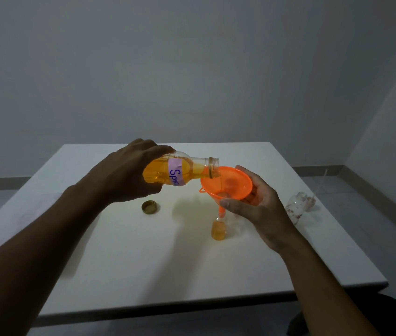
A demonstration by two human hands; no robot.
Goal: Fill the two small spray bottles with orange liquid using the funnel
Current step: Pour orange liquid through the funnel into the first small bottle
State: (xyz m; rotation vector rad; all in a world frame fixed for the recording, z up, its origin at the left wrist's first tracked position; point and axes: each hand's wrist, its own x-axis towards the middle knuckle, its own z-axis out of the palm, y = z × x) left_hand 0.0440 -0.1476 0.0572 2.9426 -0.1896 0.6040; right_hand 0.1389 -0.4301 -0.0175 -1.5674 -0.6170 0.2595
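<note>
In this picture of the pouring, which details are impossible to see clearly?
All in the head view:
- Label on the big bottle: only "Spr" is readable; it wraps out of sight.
- Small spray bottle mouth: hidden by the funnel spout, so its exact fill level is unclear.
- Items at the table's right edge: too blurred to identify.
- Right hand fingers: hidden behind the funnel.

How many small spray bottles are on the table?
2: one small bottle stands under the funnel, partly filled; the other bottle lies empty near the table's right edge. None seems hidden.
</note>
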